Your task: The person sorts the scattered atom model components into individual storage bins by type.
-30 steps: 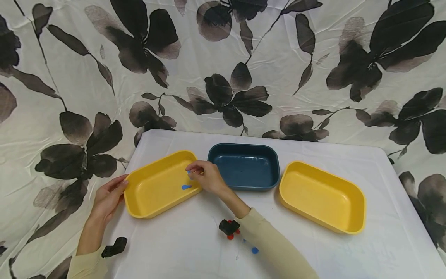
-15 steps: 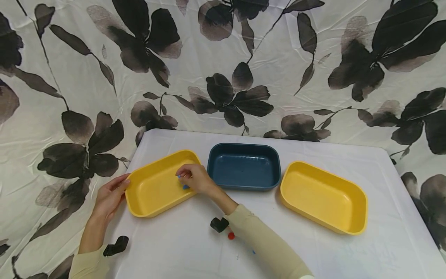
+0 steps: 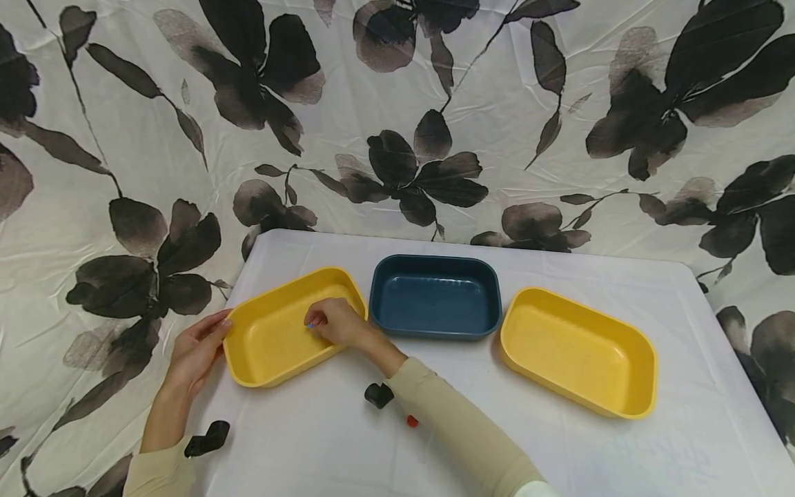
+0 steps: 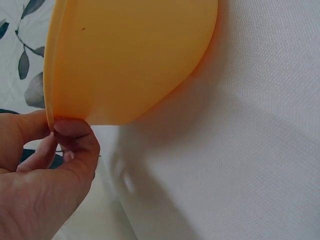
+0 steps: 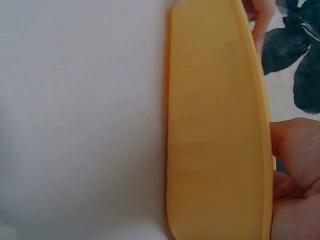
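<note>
In the head view my left hand [image 3: 194,352] holds the left end of a yellow tray [image 3: 263,348]. The left wrist view shows its thumb and fingers [image 4: 75,131] pinching the rim, thumb on one side and fingers on the other. My right hand [image 3: 338,323] reaches over the tray's near right side, fingers curled down inside it. A small blue piece [image 3: 310,325] shows at its fingertips, mostly covered. From the right wrist, the tray's outer wall [image 5: 217,125] hides the fingertips of the right hand [image 5: 300,160].
A dark blue tray [image 3: 435,298] stands right of the held tray, and a second yellow tray [image 3: 577,352] lies angled further right. A small red object [image 3: 413,420] is on the white table [image 3: 298,442] beside the right sleeve. Black wrist devices [image 3: 208,439] sit at both forearms.
My right hand has moved left and slightly down over the tray with the blue piece. Another blue piece in the tray is now hidden by that hand. The left hand keeps its hold.
</note>
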### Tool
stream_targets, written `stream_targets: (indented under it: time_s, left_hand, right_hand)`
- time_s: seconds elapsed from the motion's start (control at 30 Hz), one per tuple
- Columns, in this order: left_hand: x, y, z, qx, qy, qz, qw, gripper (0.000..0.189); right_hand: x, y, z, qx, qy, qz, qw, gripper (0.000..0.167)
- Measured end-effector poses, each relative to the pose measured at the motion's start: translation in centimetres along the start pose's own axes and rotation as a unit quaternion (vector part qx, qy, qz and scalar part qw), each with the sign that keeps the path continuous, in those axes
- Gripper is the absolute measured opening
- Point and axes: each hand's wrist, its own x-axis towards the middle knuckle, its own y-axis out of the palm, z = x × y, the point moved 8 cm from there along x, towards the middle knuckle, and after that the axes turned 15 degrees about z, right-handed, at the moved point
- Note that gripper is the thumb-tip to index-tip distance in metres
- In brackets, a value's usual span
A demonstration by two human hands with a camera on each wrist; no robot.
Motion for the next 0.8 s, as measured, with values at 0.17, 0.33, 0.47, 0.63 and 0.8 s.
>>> stream_targets:
  time_s: [0.17,0.33,0.47,0.63,0.8]
  left_hand:
    - [0.1,0.0,0.1,0.0,-0.008,-0.001,1.0,0.062]
    - [0.0,0.0,0.0,-0.004,-0.006,0.003,1.0,0.062]
    - [-0.1,0.0,0.0,-0.007,-0.006,0.003,0.9999,0.063]
    - [-0.1,0.1,-0.1,-0.012,-0.004,0.001,0.9999,0.062]
    - [-0.1,0.1,-0.1,-0.013,-0.006,-0.002,0.9999,0.061]
  right_hand:
    - [0.6,0.6,-0.3,-0.026,0.012,0.016,0.9995,0.007]
    - [0.9,1.0,-0.3,-0.062,0.02,0.026,0.9975,0.005]
    - [1.1,1.3,-0.4,-0.066,0.038,0.035,0.9965,0.005]
    - [1.2,1.5,-0.6,-0.076,0.06,0.045,0.9943,0.006]
    - [1.2,1.5,-0.7,-0.089,0.074,0.051,0.9919,0.005]
